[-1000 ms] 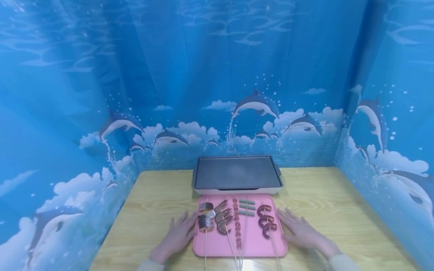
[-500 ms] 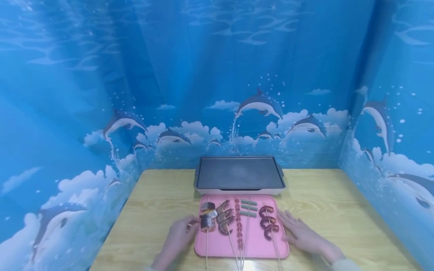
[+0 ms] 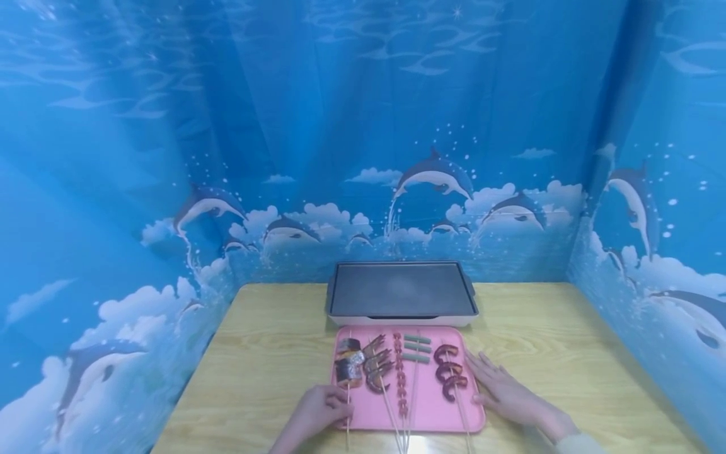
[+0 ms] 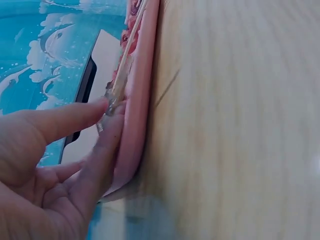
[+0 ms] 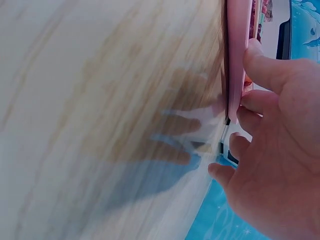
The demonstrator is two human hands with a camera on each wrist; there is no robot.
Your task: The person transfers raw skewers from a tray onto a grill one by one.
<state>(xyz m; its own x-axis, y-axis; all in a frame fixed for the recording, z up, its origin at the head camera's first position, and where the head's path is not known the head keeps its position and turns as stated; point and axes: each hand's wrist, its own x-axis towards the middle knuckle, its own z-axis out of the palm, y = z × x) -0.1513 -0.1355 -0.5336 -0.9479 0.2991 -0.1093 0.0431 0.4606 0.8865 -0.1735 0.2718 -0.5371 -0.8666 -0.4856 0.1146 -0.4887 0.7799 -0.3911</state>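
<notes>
On a pink tray (image 3: 422, 407) lie several food skewers, their sticks toward the front. My left hand (image 3: 320, 408) pinches the stick of the leftmost one, a fish skewer (image 3: 348, 371) with silvery-skinned chunks. In the left wrist view, the thumb and fingers (image 4: 77, 117) close round its wooden stick just inside the tray rim (image 4: 140, 105). Beside it are a shrimp skewer (image 3: 378, 376), a skewer of small red pieces (image 3: 401, 378), a green-stick skewer (image 3: 417, 348) and one with dark red curled pieces (image 3: 450, 380). My right hand (image 3: 510, 394) rests at the tray's right edge, thumb on the rim.
A rectangular dark griddle (image 3: 403, 290) with a pale base stands right behind the tray. Both sit on a light wooden table (image 3: 266, 340). A blue dolphin-print curtain (image 3: 317, 157) encloses the table's back and sides.
My left hand has moved from lying flat at the tray's left edge, inward and toward the front, and now grips the fish skewer's stick. The right hand stays put.
</notes>
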